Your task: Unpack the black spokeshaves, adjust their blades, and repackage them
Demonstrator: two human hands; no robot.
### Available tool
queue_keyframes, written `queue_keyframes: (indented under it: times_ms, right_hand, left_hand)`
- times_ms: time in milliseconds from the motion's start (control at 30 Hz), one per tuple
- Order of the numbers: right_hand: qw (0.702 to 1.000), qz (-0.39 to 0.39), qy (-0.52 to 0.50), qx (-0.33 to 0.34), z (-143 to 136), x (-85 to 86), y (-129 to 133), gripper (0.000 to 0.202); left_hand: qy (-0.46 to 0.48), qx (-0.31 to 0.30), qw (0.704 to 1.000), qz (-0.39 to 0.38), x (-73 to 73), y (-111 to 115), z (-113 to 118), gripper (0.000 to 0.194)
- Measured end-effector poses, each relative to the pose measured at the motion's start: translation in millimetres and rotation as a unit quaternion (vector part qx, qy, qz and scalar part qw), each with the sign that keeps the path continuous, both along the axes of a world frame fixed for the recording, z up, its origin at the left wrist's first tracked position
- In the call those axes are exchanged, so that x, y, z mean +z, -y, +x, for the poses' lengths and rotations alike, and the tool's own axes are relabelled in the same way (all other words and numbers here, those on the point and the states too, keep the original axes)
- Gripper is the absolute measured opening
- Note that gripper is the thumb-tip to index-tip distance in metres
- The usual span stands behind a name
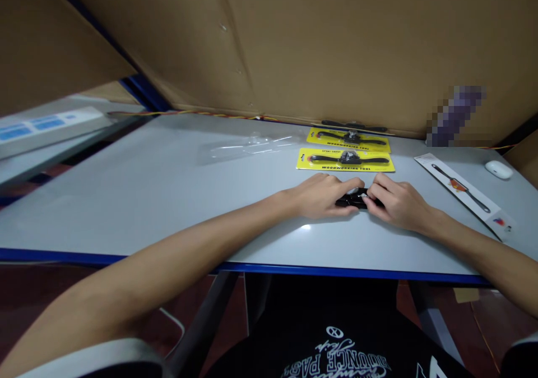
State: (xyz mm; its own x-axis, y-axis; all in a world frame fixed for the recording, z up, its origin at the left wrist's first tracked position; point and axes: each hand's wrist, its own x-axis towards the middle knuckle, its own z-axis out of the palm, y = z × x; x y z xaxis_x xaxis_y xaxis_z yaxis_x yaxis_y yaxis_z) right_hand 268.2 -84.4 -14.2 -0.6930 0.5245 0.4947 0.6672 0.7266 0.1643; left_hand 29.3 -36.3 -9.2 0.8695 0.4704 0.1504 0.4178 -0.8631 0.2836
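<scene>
A black spokeshave (356, 199) lies low over the grey tabletop, mostly covered by my fingers. My left hand (323, 196) is closed around its left handle, thumb and fingers on either side. At the middle and right part of the tool, my right hand (397, 201) is closed, its fingertips pinching near the metal centre; the exact part is hidden. Just beyond my hands, a yellow card pack (303, 162) with another black spokeshave on it lies flat. A second yellow pack (311, 137) sits behind it.
Against the brown back panel (286, 58) rests another dark spokeshave (354, 126). Clear plastic shells (256, 144) lie left of the packs. To the right are a white printed package (462, 193), a white case (499, 169) and a blurred-out purple object (456, 117). A blue edge (294, 267) borders the table.
</scene>
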Motion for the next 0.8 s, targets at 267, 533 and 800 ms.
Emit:
queue_keyframes:
  times_ms: [267, 533, 800]
  right_hand:
    - [0.999, 0.016, -0.012, 0.025, -2, 2.2, -1, 0.023]
    - [0.998, -0.026, -0.041, 0.030, -2, 1.7, -1, 0.015]
    - [0.996, 0.000, -0.081, 0.047, -3, 2.2, 1, 0.014]
  left_hand:
    - [0.030, -0.007, 0.999, -0.038, 1.0, -3, -3, 0.043]
    - [0.056, 0.012, 0.993, -0.103, 8.8, -4, -2, 0.025]
    - [0.025, -0.019, 0.992, -0.125, 18.2, 0, -3, 0.020]
